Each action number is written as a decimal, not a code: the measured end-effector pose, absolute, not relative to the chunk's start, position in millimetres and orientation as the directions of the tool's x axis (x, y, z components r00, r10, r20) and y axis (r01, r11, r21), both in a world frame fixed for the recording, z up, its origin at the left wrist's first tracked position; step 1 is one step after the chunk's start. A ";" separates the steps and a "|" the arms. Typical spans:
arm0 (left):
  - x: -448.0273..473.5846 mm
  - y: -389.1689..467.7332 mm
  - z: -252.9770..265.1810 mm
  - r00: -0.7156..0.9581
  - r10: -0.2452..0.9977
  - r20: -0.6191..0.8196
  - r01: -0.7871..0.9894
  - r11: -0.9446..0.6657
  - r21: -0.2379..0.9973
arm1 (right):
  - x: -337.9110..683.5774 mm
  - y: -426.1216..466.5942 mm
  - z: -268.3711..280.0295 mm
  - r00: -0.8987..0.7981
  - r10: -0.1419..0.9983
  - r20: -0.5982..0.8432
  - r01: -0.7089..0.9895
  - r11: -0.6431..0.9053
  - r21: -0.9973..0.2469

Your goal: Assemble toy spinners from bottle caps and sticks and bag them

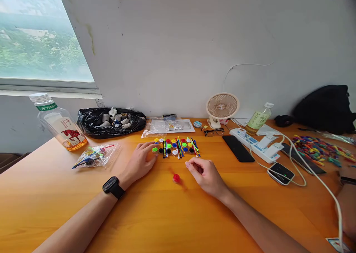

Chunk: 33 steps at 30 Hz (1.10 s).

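Note:
A red spinner disc [176, 178] lies on the table between my hands, its arrow smeared by motion. My left hand [141, 159] rests on the table with fingers extended, the fingertips at a green disc [155, 149] at the left end of the rows. To the right of the red disc is my right hand [205, 174], thumb and forefinger brought together, with nothing visible in them. Beyond the hands, several coloured discs [174, 146] are laid out in rows, and thin plastic arrows [180, 147] lie in bunches between them.
A clear bag of spinner parts [96, 156] and a large bottle [62, 125] stand left. Behind are a black plastic bag [86, 123], glasses [213, 132] and a fan [222, 106]. A phone [238, 148], power strip [256, 145], cables and a colourful pile [317, 149] occupy the right.

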<state>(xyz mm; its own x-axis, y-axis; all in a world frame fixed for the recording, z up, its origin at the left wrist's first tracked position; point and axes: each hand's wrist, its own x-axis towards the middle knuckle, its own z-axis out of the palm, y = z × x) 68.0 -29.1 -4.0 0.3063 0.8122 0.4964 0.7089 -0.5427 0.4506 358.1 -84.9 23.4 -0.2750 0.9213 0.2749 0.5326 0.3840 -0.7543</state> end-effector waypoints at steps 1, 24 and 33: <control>68.4 -29.4 -4.4 0.321 0.804 0.501 0.714 -0.553 0.430 | 357.8 -85.5 23.7 -0.283 0.920 0.271 0.539 0.387 -0.748; 78.0 -40.2 6.6 0.378 0.758 0.532 0.686 -0.615 0.389 | 357.7 -86.2 28.2 -0.334 0.900 0.278 0.595 0.431 -0.679; 80.1 -41.2 6.4 0.439 0.743 0.505 0.710 -0.631 0.313 | 358.1 -87.7 28.2 -0.352 0.898 0.265 0.618 0.436 -0.655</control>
<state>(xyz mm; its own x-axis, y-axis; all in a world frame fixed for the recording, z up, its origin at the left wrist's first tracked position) 80.1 -41.2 6.4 0.4386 0.7435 0.5049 0.7095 -0.6313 0.3132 358.1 -87.7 28.2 -0.3519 0.8977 0.2651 0.6178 0.4355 -0.6547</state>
